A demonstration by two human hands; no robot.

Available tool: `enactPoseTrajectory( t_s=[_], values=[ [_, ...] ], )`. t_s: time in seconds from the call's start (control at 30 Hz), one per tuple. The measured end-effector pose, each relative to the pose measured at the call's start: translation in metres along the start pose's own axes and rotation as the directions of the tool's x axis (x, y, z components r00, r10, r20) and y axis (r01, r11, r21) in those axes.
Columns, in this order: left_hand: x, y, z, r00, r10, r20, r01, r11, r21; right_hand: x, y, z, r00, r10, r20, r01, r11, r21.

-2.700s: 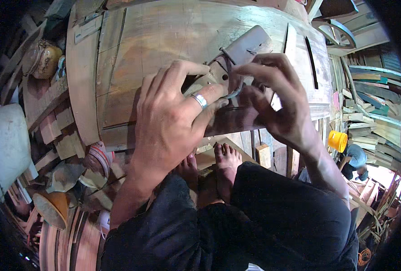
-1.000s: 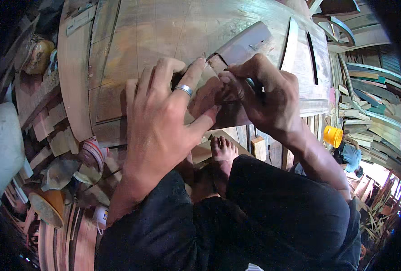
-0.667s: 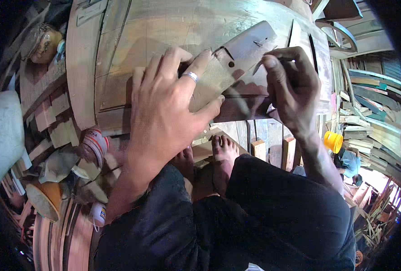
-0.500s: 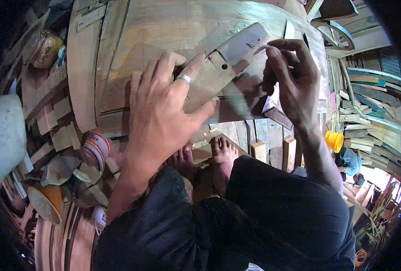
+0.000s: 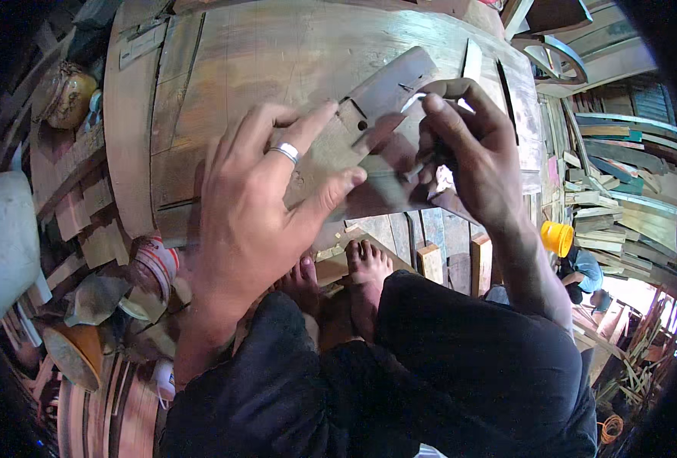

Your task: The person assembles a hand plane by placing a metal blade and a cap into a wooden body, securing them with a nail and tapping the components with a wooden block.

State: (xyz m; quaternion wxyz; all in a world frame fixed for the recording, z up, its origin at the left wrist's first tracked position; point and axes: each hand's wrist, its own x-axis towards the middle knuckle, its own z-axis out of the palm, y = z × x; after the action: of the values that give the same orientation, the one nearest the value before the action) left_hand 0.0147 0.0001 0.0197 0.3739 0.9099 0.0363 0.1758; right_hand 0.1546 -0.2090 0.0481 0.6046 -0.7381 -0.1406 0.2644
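Note:
A flat wooden block (image 5: 331, 156) with a round dark hole lies slantwise on the wooden bench top (image 5: 262, 57). Its far end has a smooth grey section (image 5: 393, 74), where a small dark nail-like piece (image 5: 405, 87) sticks up. My left hand (image 5: 251, 179), wearing a ring, straddles the block, index finger at the far edge and thumb at the near edge. Between thumb and index finger my right hand (image 5: 472, 153) pinches a thin, shiny metal piece (image 5: 412, 101) just over the grey end. A metal tip (image 5: 415, 172) shows below its curled fingers; the rest is hidden.
Wood offcuts (image 5: 102, 240), a striped tub (image 5: 155, 263) and a jar (image 5: 70, 95) crowd the left. To the right are a yellow bucket (image 5: 557, 238), stacked boards (image 5: 613, 198) and another person (image 5: 583, 271). My bare feet (image 5: 369, 275) are below the bench's near edge.
The whole view has shifted slightly. My right hand has come a little left and nearer over the block, and the metal tip below its fingers now shows. My left hand stays on the block.

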Motion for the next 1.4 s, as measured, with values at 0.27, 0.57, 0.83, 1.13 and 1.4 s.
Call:
enactPoseTrajectory(
  t_s=[0.27, 0.57, 0.83, 1.13, 1.4],
  values=[
    [0.011, 0.009, -0.002, 0.972, 0.205, -0.113, -0.219, 0.968, -0.126, -0.017, -0.025, 0.019, 0.972, 0.079, 0.223, -0.107, 0.988, 0.115],
    [0.010, 0.003, -0.006, 0.928, 0.316, -0.196, -0.350, 0.920, -0.176, -0.025, -0.031, 0.023, 0.927, 0.142, 0.348, -0.180, 0.980, 0.081],
    [0.006, 0.005, -0.005, 0.948, 0.278, -0.154, -0.308, 0.924, -0.228, -0.024, -0.015, 0.021, 0.933, 0.042, 0.357, -0.064, 0.997, 0.049],
    [0.002, 0.001, -0.005, 0.992, 0.098, 0.077, -0.089, 0.990, -0.112, 0.021, 0.002, -0.020, 0.981, -0.171, -0.095, 0.137, 0.948, -0.287],
    [-0.001, 0.002, -0.003, 0.972, 0.137, 0.192, -0.130, 0.990, -0.052, 0.051, 0.012, -0.021, 0.930, -0.358, -0.079, 0.237, 0.751, -0.616]
  ],
)
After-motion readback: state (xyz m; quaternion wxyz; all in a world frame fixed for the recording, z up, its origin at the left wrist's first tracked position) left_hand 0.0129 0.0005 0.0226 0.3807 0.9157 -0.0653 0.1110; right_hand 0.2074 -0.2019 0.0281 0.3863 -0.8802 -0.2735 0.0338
